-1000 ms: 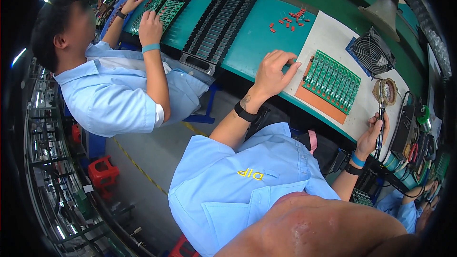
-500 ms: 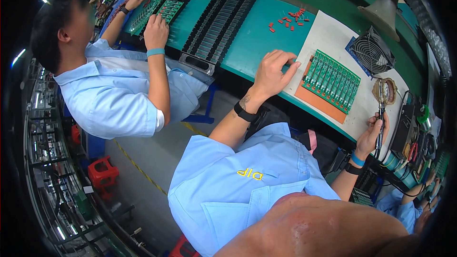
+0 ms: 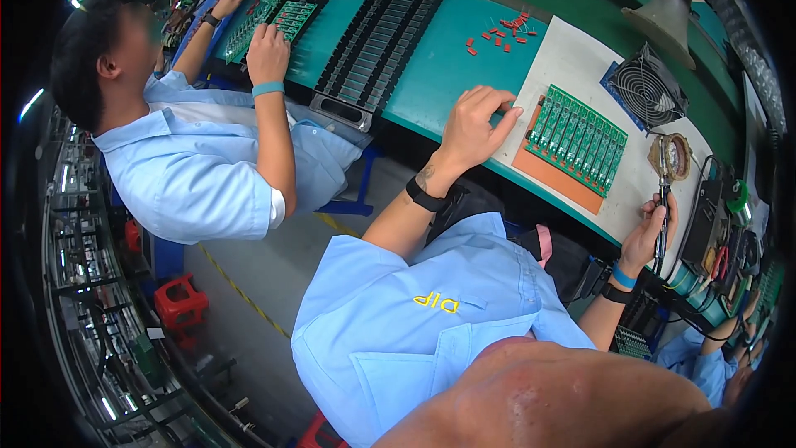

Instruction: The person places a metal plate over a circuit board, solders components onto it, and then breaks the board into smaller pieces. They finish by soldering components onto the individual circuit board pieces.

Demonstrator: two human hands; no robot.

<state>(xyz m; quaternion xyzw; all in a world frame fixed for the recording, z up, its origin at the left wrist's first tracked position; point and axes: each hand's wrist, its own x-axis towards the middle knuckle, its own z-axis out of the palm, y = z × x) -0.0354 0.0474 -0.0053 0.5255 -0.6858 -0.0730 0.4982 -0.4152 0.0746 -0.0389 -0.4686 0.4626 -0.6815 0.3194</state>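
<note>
My left hand (image 3: 481,126) hovers by the left edge of a green circuit board panel (image 3: 576,141), its fingers curled and thumb near the index finger. Whatever may be between those fingertips is too small to make out. The panel, divided into several narrow strips, lies on an orange-brown base plate (image 3: 557,181). Over at the right, my right hand (image 3: 648,232) is closed around a soldering iron (image 3: 662,220). The iron's front end reaches into a round, brownish dish (image 3: 678,156) behind the hand.
Red components (image 3: 500,36) with thin leads lie scattered on the green mat. A small fan (image 3: 648,91) stands behind the panel, near a grey funnel-shaped hood (image 3: 667,12). Black racks (image 3: 390,29) lie at left, beside a co-worker (image 3: 191,141) handling boards. A black box (image 3: 706,228) sits at right.
My hands and the soldering iron keep their places. The co-worker's hands have shifted very slightly.
</note>
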